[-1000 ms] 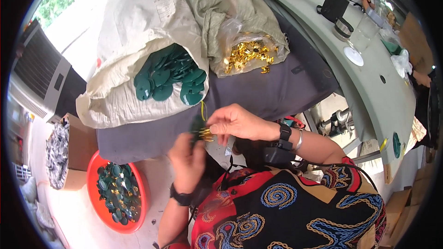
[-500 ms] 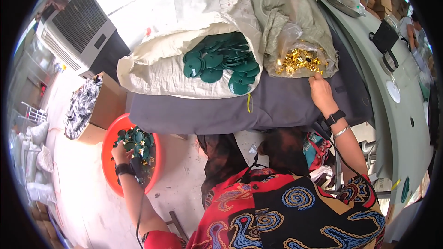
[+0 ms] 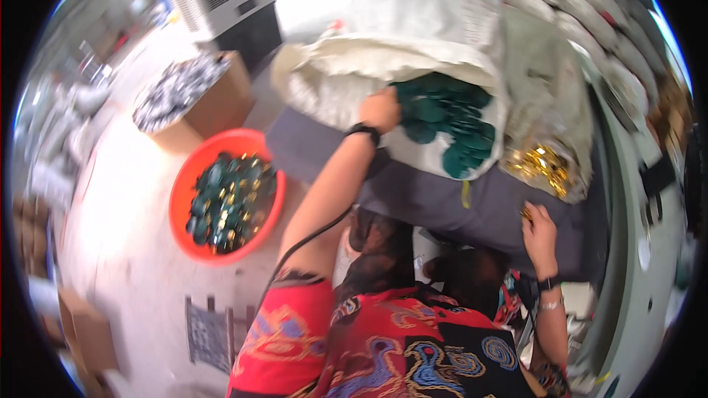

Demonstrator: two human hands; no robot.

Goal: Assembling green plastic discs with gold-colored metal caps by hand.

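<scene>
Bright white glare fills the upper centre and bleaches the floor (image 3: 110, 184) at left; blur softens the scene, and fisheye distortion curves edges near black corners.

Piled sacks (image 3: 582, 18), a carton (image 3: 217, 103) and loose green discs (image 3: 446, 110) suggest a workshop

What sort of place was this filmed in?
Probably a small workshop or factory: green discs lie in bulk in an open pale sack, gold pieces in a greenish sack, and piled sacks stand beyond.
</scene>
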